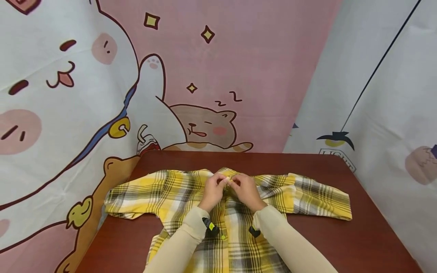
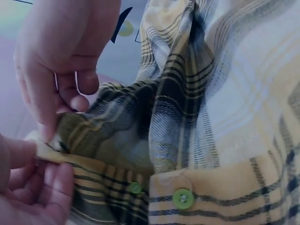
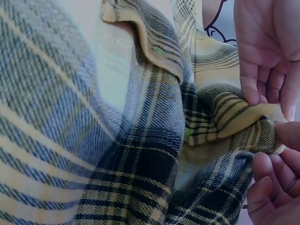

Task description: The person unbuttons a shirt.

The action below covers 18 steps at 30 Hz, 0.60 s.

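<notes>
A yellow, black and white plaid shirt [image 1: 177, 191] lies front up, its sleeves spread to both sides. At the collar, the left hand [image 1: 212, 191] and the right hand [image 1: 247, 191] meet, each pinching the cloth with thumb and fingers. In the left wrist view, the left hand [image 2: 28, 192] grips the placket's upper end from below, while the right hand [image 2: 65, 47] reaches down to the same spot. A green button [image 2: 183, 198] sits on the placket beside a second green button [image 2: 135, 187]. The fingertips hide whatever is right between them.
The shirt rests on a dark red-brown table [image 1: 327, 242]. Behind it hangs a pink cloth backdrop [image 1: 266, 76] with cartoon animals, and a pale one [image 1: 385, 113] stands at the right. Black wrist devices [image 1: 211, 227] are strapped at both cuffs.
</notes>
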### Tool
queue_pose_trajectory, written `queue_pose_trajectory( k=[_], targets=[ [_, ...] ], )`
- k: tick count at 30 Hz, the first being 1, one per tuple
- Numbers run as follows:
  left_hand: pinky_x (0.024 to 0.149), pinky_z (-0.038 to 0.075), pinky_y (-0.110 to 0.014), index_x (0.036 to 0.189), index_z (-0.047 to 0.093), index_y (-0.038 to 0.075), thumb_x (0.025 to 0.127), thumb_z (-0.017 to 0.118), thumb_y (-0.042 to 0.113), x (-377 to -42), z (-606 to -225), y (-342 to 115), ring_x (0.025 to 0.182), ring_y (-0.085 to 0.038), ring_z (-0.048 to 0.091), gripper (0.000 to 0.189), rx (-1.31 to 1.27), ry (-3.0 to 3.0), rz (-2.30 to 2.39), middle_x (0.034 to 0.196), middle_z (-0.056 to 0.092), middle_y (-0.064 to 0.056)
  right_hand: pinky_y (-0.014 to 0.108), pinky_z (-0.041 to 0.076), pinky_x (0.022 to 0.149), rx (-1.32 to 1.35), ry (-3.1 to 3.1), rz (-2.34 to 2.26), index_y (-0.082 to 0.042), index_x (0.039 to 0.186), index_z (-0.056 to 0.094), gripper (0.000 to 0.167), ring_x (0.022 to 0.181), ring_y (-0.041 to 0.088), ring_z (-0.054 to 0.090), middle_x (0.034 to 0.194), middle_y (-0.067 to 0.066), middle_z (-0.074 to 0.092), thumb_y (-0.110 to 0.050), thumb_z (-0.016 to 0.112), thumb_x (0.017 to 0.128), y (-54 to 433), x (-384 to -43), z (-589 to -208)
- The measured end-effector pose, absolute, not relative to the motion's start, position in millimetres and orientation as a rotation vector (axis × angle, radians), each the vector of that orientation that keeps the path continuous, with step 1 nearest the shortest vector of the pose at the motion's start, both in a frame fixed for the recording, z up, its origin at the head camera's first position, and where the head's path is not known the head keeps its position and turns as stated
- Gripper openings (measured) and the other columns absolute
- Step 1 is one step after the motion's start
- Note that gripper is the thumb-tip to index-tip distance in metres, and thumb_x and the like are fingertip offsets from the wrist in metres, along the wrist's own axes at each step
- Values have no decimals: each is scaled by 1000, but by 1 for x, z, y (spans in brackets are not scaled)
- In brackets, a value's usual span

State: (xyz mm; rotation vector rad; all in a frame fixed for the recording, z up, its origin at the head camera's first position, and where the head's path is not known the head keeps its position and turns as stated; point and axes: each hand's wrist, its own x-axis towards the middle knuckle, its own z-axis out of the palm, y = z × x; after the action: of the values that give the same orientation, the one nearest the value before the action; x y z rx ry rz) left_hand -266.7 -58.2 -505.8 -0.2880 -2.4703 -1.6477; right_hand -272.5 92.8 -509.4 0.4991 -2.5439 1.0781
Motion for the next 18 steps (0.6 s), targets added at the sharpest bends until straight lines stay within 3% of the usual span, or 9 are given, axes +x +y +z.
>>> queue_pose_trajectory(
  k=[7,13,18],
  targets=[
    [58,48,-29,92,70,9,94,68,25,-262,-497,-58,64,-11,56,17,-209,-2588,-1523,79,63,1,31,44,60,541,-2560,983,-10,90,72,5,63,10,49,77,-5,57,-15,71,91,90,-269,-513],
    [49,46,-29,82,72,5,93,68,16,-266,-495,-61,52,-13,55,16,-115,-2561,-1662,67,64,-7,28,42,56,547,-2493,990,-8,89,70,6,60,9,47,73,-6,52,-10,75,86,86,-266,-516],
    [63,56,-41,85,71,-2,93,67,10,-268,-493,-61,61,-23,65,15,14,-2406,-1991,72,65,-10,28,44,56,512,-2384,1044,-5,88,67,8,63,11,50,74,-3,53,-5,75,85,83,-267,-519]
  ],
)
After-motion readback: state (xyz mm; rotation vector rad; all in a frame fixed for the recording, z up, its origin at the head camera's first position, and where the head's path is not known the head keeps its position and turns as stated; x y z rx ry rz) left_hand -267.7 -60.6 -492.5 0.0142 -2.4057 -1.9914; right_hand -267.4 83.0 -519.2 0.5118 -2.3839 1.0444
